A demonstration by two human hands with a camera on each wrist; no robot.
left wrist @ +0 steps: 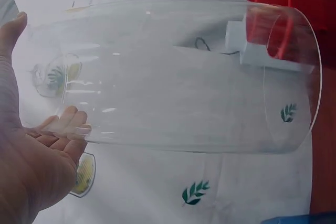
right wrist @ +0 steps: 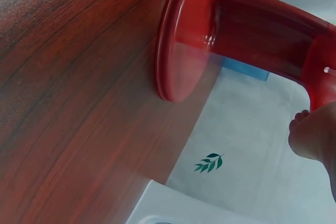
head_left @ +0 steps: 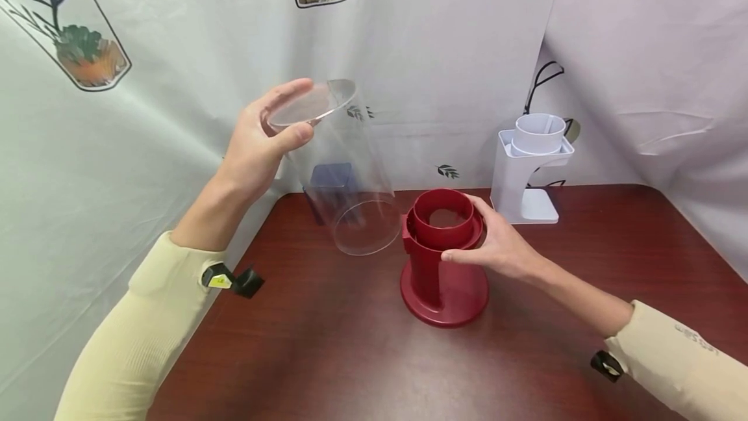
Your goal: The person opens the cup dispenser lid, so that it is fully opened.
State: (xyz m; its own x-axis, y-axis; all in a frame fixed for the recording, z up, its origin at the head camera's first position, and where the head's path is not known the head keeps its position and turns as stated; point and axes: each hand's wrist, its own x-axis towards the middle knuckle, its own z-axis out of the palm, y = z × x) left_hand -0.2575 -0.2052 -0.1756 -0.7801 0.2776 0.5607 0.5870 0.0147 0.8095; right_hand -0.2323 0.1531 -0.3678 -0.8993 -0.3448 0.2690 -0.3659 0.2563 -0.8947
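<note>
My left hand (head_left: 248, 141) holds a clear plastic cylinder (head_left: 356, 161) by its upper end, thumb and fingers spread round the rim. The cylinder leans, its lower end raised above the table and close to the left of a red stand (head_left: 425, 271). In the left wrist view the cylinder (left wrist: 173, 82) shows see-through along its whole length. The red stand is upright on a round base, with a ring-shaped top. Round the right side of that top, my right hand (head_left: 502, 242) keeps a grip. The right wrist view shows the stand's curved column (right wrist: 262, 30).
A similar white stand (head_left: 507, 180) with a ring top is at the back right of the brown table (head_left: 327, 343). Behind the cylinder, a blue object (head_left: 331, 176) is near the back left edge. A white printed cloth (head_left: 444, 70) hangs behind.
</note>
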